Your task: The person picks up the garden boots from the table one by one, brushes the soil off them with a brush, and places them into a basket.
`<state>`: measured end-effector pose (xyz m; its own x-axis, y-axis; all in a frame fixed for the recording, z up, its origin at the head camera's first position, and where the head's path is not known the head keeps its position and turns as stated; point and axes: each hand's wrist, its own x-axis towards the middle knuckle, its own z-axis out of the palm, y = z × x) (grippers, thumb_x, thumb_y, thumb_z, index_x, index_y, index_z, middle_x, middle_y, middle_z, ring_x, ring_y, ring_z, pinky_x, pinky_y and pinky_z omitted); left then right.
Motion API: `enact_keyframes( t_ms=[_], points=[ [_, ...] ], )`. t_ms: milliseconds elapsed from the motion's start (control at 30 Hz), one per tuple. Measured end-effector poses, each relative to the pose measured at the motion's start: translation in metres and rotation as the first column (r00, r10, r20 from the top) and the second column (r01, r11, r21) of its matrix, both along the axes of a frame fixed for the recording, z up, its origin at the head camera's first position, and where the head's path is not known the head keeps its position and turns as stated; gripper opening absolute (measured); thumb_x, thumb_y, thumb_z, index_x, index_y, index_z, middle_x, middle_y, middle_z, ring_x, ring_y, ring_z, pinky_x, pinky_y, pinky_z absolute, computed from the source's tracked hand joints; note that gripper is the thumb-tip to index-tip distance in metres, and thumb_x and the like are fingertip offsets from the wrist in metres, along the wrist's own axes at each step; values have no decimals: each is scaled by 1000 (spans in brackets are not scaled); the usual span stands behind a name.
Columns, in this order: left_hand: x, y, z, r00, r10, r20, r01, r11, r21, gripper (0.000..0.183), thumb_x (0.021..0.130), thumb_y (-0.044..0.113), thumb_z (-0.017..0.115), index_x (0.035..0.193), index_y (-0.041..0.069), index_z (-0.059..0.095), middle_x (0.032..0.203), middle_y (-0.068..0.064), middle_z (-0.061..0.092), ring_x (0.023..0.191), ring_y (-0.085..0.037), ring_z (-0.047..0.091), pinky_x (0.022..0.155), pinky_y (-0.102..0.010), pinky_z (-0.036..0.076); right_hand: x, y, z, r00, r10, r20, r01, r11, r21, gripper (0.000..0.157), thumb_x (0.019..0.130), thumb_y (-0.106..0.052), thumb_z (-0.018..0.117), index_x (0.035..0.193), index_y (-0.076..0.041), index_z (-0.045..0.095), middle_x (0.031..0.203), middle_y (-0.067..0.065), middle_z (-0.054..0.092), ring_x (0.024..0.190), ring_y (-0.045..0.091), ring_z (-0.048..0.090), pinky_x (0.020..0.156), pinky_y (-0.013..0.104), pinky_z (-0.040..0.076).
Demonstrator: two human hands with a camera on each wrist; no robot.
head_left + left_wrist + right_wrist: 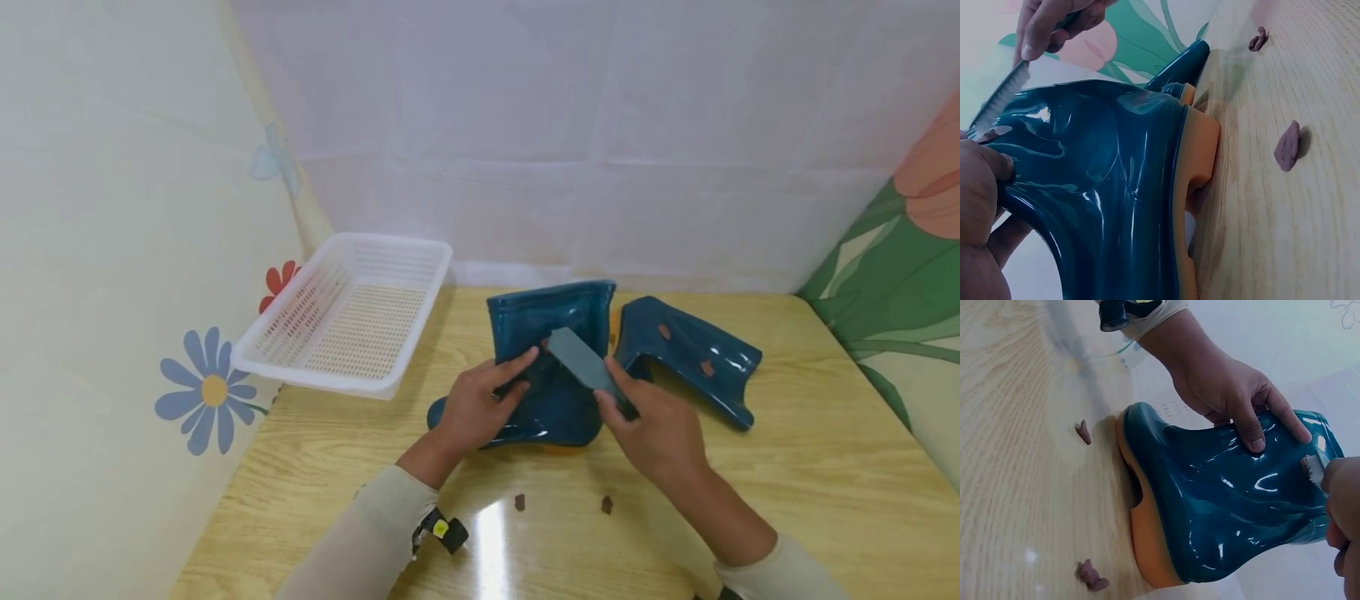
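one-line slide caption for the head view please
The left hand grips an upright teal boot as the right hand holds a brush to its shaft.

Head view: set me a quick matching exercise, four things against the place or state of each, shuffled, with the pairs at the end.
Things:
1. Brush
2. Basket
3. Middle boot
4. Rightmost boot

Place or state:
A. Gripped by the left hand
B. Bears two brown bits
C. Held in the right hand
D. White, left of both boots

Pairs: 1-C, 2-D, 3-A, 4-B
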<state>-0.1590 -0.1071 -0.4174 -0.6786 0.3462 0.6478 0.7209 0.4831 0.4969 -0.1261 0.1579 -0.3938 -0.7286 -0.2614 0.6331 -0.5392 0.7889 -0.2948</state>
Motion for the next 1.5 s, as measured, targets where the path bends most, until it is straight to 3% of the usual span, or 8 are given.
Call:
enact_keyframes(
  t_ms=[167,367,467,667,833,1067,1167,1500],
  points=[
    [0,0,-1,1000,-1,7,1,1000,9,55,92,3,75,144,12,61,82,-4,62,69,-12,52,59,-25,47,2,4,-7,1000,26,4,-26,1000,-9,52,84,-15,82,134,-4,68,60,-7,40,52,8,31,46,25,28],
    [0,0,-1,1000,-2,7,1,1000,20,55,92,3,75,144,13,61,85,-6,65,70,-12,53,60,-25,48,4,5,-3,999,21,-40,-23,998,-63,54,82,-11,82,133,-3,68,69,6,60,54,10,38,46,26,30],
    [-1,0,-1,1000,-1,10,1,1000,16,53,92,2,75,143,13,62,86,-6,65,70,-12,53,60,-25,48,3,2,3,999,4,-41,-7,998,-67,54,83,-10,82,135,-3,67,74,11,62,55,13,41,46,27,31],
    [-1,0,-2,1000,-4,17,4,1000,5,54,93,3,74,144,13,62,88,-6,67,70,-12,54,60,-25,48,3,-3,4,999,-17,40,17,1000,-6,52,88,-15,81,137,-6,66,64,-1,50,55,11,38,48,27,31],
    [-1,1,-2,1000,1,21,-1,1000,-3,53,93,3,74,144,13,61,85,-4,65,71,-11,54,61,-25,49,4,2,-6,1000,28,2,-28,999,-27,52,84,-12,83,134,-5,68,61,-8,42,54,6,34,47,25,29],
    [-1,0,-1,1000,0,9,0,1000,9,54,93,4,75,144,12,61,89,-7,67,73,-13,57,64,-26,51,1,3,-3,994,44,-97,-51,996,-68,55,81,-11,81,134,-5,68,72,9,63,55,12,44,46,27,33],
    [-1,0,-2,1000,0,4,0,1000,14,54,93,4,75,144,12,61,91,-8,68,73,-14,57,63,-26,51,0,-2,3,997,32,-67,-35,999,-41,56,83,-12,81,137,-5,66,76,12,64,57,14,46,47,28,35],
    [-1,-1,-4,1000,5,11,-5,1000,9,56,93,4,75,146,13,59,89,-7,67,71,-13,55,60,-25,49,2,1,-4,998,43,43,-44,999,13,50,86,-15,81,133,-4,68,61,-9,42,53,6,34,47,25,30]
  ],
)
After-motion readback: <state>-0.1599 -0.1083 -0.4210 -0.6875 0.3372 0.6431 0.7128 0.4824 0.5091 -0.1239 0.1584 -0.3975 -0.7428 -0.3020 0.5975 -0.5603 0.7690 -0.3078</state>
